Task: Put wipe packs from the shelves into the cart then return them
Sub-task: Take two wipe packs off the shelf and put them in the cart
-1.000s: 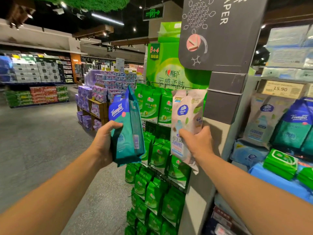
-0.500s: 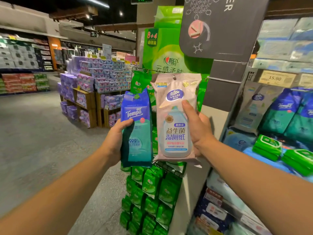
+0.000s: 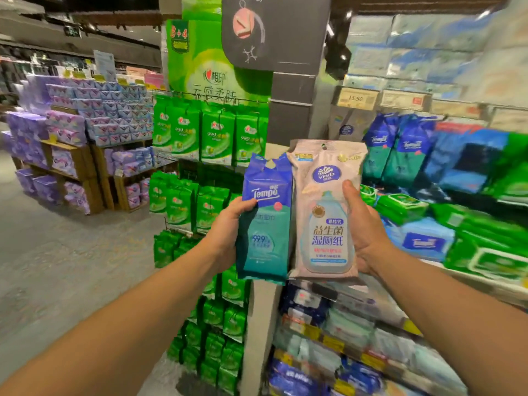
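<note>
I hold two wipe packs upright, side by side, their edges touching. My left hand [image 3: 228,224] grips the Tempo pack [image 3: 264,224], blue on top and teal below, thumb curled over its front. My right hand [image 3: 364,230] clamps the Vinda pack [image 3: 325,212], pale pink with a light-blue bottle printed on it, thumb on its face. Beyond my fingers hang green packs [image 3: 211,132]; I count four in the top row.

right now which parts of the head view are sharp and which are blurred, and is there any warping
In the head view the blue and teal Tempo wipe pack in the left hand and the pale pink Vinda wipe pack in the right hand read sharply; the shelves of blue and green packs at right are smeared with motion blur; the wide lens stretches both forearms near the lower corners.
</note>
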{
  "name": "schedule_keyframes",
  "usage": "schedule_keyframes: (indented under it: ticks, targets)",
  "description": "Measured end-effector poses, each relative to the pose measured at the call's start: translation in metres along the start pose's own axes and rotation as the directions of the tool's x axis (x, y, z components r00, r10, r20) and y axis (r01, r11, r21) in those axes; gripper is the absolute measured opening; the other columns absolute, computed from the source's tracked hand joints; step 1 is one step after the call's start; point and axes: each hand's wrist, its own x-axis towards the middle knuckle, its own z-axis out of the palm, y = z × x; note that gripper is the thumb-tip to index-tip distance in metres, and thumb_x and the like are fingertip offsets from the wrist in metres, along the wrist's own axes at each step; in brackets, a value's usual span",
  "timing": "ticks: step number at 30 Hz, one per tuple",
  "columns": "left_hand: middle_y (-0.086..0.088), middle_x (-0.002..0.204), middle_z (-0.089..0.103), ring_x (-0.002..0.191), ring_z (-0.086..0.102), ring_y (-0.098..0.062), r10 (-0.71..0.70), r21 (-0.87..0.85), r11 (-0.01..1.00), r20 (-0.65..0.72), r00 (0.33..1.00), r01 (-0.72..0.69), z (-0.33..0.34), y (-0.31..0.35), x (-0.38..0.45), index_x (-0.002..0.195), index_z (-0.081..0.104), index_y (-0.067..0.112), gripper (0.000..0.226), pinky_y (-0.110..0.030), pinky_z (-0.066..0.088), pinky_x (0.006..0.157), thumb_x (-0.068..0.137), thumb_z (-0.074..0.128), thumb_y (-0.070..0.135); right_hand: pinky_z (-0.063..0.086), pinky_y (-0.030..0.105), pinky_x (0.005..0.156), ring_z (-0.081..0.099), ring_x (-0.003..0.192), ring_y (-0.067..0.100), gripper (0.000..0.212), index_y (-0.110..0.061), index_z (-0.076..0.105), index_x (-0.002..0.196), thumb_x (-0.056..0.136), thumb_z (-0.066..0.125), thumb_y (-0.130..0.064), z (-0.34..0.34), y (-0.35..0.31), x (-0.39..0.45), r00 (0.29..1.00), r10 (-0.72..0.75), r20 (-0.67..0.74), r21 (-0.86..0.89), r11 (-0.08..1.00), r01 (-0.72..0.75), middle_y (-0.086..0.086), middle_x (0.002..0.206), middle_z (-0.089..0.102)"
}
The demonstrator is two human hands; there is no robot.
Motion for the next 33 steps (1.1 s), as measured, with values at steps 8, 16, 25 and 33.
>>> schedule_keyframes:
  ticks: [8, 16, 25, 33]
  targets:
    - [-0.008, 0.092, 0.076, 0.074, 0.073, -0.023, -0.154, 0.03, 0.988, 0.316, 0.936, 0.152, 0.166, -0.091, -0.073, 0.112, 0.062, 0.014, 0.022, -0.033, 0.06, 0.066, 0.097, 0.049, 0.023, 0.058, 0.05, 0.081, 0.075, 0.09, 0.032, 0.051, -0.024, 0.072, 0.108, 0.083, 0.061, -0.066, -0.206, -0.025, -0.125, 0.964, -0.049, -0.261, 0.018, 0.998, 0.056, 0.008, 0.099, 0.078]
    - [-0.011, 0.097, 0.076, 0.079, 0.074, -0.027, -0.38, 0.102, 0.912, 0.575, 0.724, 0.398, 0.34, -0.205, -0.209, 0.123, 0.064, 0.013, 0.035, -0.038, 0.06, 0.072, 0.097, 0.047, 0.029, 0.054, 0.062, 0.088, 0.074, 0.093, 0.035, 0.048, -0.024, 0.071, 0.11, 0.086, 0.059, -0.063, -0.405, -0.042, -0.33, 0.791, -0.045, -0.61, 0.006, 0.998, 0.062, 0.01, 0.102, 0.077]
    - [-0.011, 0.085, 0.077, 0.069, 0.074, -0.026, -0.552, 0.338, 0.813, 0.707, 0.442, 0.474, 0.493, -0.298, -0.351, 0.1, 0.07, 0.01, 0.035, -0.035, 0.053, 0.075, 0.097, 0.044, 0.033, 0.054, 0.061, 0.089, 0.074, 0.094, 0.034, 0.054, -0.032, 0.075, 0.102, 0.071, 0.062, -0.074, -0.545, -0.061, -0.52, 0.514, -0.087, -0.853, -0.036, 0.993, 0.109, 0.008, 0.102, 0.077]
    - [-0.01, 0.086, 0.077, 0.069, 0.074, -0.027, -0.637, 0.497, 0.747, 0.726, 0.26, 0.442, 0.594, -0.384, -0.384, 0.099, 0.07, 0.014, 0.033, -0.037, 0.054, 0.077, 0.097, 0.044, 0.034, 0.056, 0.058, 0.087, 0.072, 0.099, 0.036, 0.053, -0.021, 0.071, 0.116, 0.084, 0.062, -0.063, -0.644, -0.042, -0.582, 0.291, 0.002, -0.957, 0.068, 0.974, 0.216, 0.012, 0.11, 0.075]
